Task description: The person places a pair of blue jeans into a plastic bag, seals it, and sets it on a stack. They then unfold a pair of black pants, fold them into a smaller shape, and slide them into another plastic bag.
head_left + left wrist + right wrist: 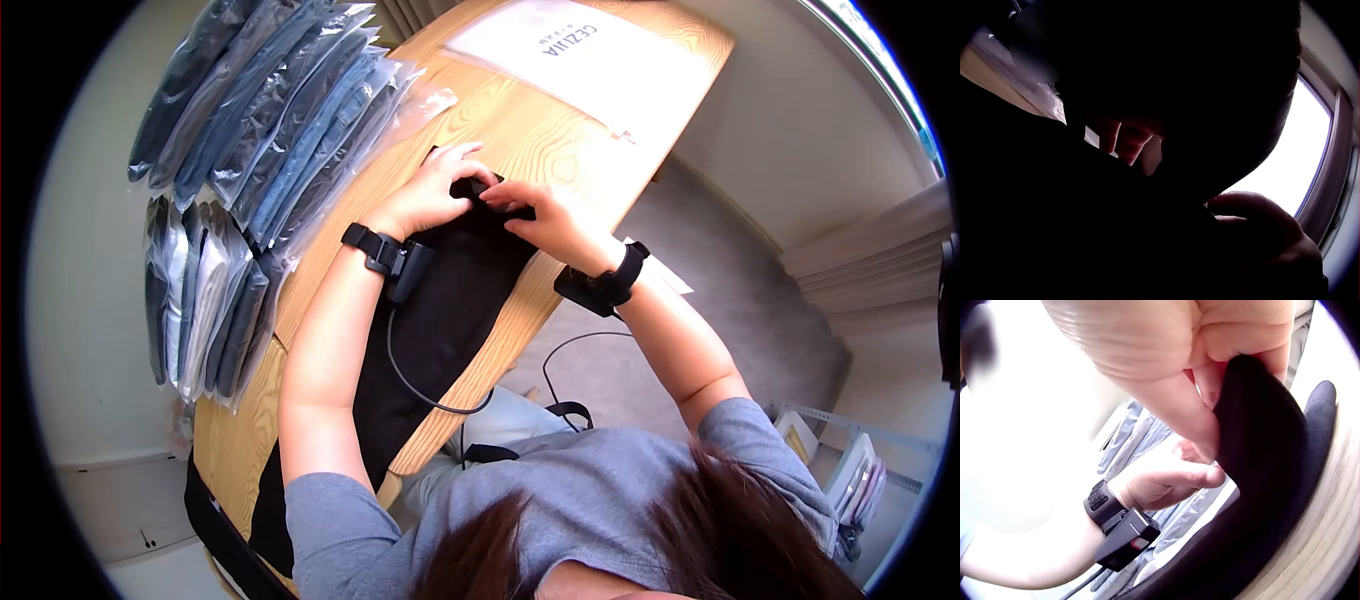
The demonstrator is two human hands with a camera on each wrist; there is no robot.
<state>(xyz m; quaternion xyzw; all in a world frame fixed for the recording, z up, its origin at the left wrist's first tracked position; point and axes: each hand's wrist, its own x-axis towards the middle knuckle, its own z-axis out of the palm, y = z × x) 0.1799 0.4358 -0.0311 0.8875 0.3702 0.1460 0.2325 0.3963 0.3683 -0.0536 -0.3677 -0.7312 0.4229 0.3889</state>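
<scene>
A long black garment (450,300) lies lengthwise on the wooden table, running from the far end under both hands toward the person. My left hand (425,198) pinches its far end between thumb and fingers. Close beside it, my right hand (550,218) grips the same end, fingertips almost meeting those of the left. In the right wrist view, the right hand's fingers (1185,412) curl about a raised fold of the black cloth (1266,437), while the left thumb (1210,477) points at that fold. The left wrist view is mostly dark; the right hand (1266,231) shows at its lower right.
Clear-bagged folded jeans (310,120) form a stack along the table's left side, with more bagged clothes (205,300) nearer. A printed plastic bag (540,45) lies at the table's (520,130) far end. Black cables (400,365) hang from the wrist cameras. A shelf (850,480) stands at right.
</scene>
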